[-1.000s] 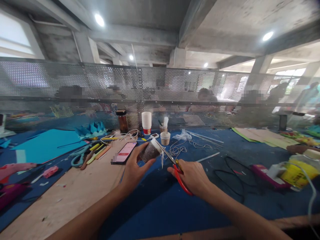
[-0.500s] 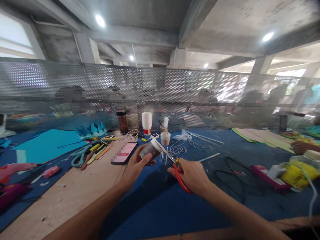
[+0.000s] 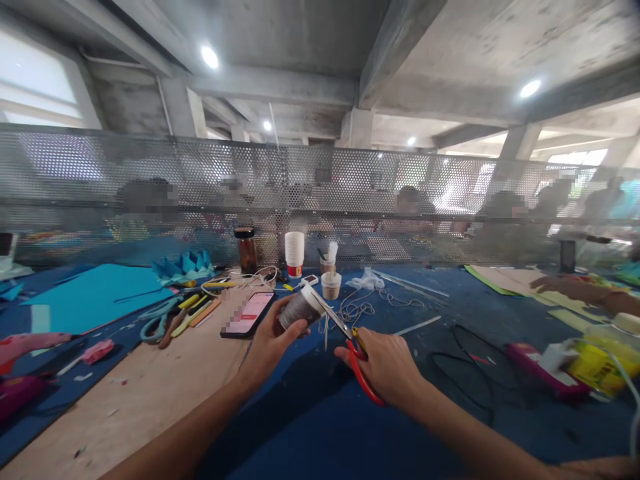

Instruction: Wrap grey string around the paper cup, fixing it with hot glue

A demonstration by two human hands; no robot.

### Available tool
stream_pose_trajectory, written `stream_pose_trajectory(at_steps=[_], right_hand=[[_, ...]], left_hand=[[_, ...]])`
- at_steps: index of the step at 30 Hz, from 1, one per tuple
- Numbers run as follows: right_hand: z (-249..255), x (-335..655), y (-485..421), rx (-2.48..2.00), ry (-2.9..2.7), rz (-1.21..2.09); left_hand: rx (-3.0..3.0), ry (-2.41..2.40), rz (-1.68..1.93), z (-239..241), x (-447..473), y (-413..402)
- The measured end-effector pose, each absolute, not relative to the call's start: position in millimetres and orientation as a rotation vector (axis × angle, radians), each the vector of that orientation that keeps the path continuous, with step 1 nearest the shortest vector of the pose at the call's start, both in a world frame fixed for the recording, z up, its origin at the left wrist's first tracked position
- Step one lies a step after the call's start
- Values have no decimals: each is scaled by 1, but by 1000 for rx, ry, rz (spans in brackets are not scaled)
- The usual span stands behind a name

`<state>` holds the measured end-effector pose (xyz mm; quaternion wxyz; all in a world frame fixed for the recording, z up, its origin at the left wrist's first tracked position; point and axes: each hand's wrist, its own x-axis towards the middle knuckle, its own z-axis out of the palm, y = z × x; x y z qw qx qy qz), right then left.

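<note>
Red-handled metal scissors (image 3: pixel 356 360) sit in the right hand's (image 3: pixel 393 363) closed grip, blades by the white rim of a grey, apparently paper cup (image 3: pixel 301 309), tilted above the blue surface (image 3: pixel 310 420). The left hand's (image 3: pixel 273 343) thumb has shifted onto the cup's side, pinching it, perhaps for steadier rim work.

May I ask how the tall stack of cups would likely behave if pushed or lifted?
The stack of cups would probably tip easily, being tall and narrow. Nested so closely, the cups look thin-walled, so likely light and perhaps apt to separate.
</note>
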<state>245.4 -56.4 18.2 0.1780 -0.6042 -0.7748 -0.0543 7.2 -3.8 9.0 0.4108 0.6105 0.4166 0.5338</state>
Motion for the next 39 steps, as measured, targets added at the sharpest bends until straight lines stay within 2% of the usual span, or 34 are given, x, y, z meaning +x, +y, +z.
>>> stream_pose_trajectory(at_steps=[17, 39], right_hand=[[14, 249, -56, -1650, -2169, -236], [19, 246, -58, -1661, -2154, -175]], left_hand=[[1524, 1015, 1368, 9, 4, -1], [1627, 1090, 1303, 23, 8, -15]])
